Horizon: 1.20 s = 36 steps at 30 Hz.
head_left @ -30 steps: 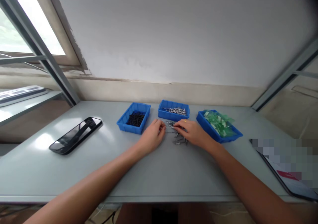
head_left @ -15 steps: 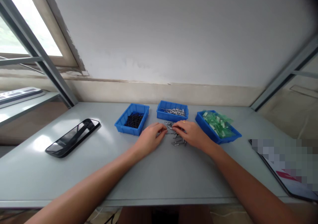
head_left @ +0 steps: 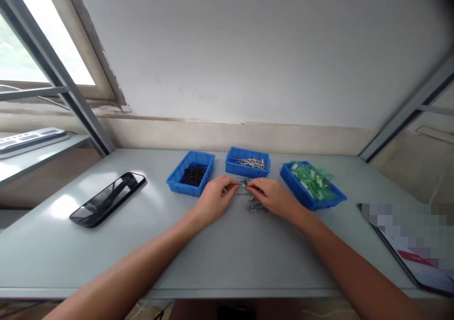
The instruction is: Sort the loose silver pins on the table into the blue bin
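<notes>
My left hand (head_left: pixel 217 195) is closed in a pinch, thumb against fingertips, over the grey table. Facing it, my right hand (head_left: pixel 272 195), with a ring on one finger, is pinched too. What the fingertips hold is too small and blurred to make out. Silver screws or nails (head_left: pixel 256 207) lie loose between and under the hands, partly hidden by the right one. Just behind them stands a blue tray (head_left: pixel 247 171) of similar silver pieces. A blue tray (head_left: pixel 182 189) with thin black screw-like pieces is left of my left hand.
A third blue tray (head_left: pixel 328 203) with green plastic packets (head_left: pixel 314 180) sits at the right. A black phone-like device (head_left: pixel 108 199) lies at the left, and a tablet-like screen (head_left: pixel 407 251) at the right edge. Metal posts (head_left: pixel 400 114) and a wall bound the table.
The whole view has shifted slightly. Both hands stay pinched close together over the loose silver pieces, with only small finger movement.
</notes>
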### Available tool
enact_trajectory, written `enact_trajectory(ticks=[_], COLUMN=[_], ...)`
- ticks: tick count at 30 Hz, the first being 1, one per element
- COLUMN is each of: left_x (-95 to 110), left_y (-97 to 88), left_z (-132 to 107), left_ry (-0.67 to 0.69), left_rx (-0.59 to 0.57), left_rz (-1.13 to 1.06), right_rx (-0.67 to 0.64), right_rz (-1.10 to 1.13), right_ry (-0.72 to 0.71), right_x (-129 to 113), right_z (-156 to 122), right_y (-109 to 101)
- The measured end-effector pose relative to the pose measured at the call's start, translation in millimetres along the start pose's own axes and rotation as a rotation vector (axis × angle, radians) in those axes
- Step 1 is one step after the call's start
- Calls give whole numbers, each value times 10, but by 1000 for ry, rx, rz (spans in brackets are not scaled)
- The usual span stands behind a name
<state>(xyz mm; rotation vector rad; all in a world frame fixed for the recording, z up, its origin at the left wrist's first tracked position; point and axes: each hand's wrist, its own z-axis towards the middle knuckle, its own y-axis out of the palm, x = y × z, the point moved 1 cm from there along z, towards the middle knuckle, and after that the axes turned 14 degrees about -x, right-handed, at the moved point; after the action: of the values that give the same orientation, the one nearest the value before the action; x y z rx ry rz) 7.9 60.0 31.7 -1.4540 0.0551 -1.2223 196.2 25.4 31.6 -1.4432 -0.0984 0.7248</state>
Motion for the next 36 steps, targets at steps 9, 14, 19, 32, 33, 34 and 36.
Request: enact_trajectory(ticks=[9,14,19,32,33,34,36], left_x=[50,6,-23,89,89,88,83], left_y=[1,7,64,-48,-42,-35,-23], left_z=[-5,2,1,-4,-6,-7,-8], left_ry=[14,13,72,141,151,159,162], left_rx=[40,0,-145,108,104,99,84], left_rz=[-51,-39,-65,-165,-161,-155,-138], right_rx=[-1,125,153,61,34,10,-32], right_rz=[21,50,93,132,124,116,103], right_ry=[-48,-56,-124,-73,-78,-78,-68], right_x=[-16,-43,-132,-73,-83,-95,-117], right_z=[-10,-38,-65,-28,-27,-26,-26], right_y=[-7,-71,-84,-58,-46,-36,-23])
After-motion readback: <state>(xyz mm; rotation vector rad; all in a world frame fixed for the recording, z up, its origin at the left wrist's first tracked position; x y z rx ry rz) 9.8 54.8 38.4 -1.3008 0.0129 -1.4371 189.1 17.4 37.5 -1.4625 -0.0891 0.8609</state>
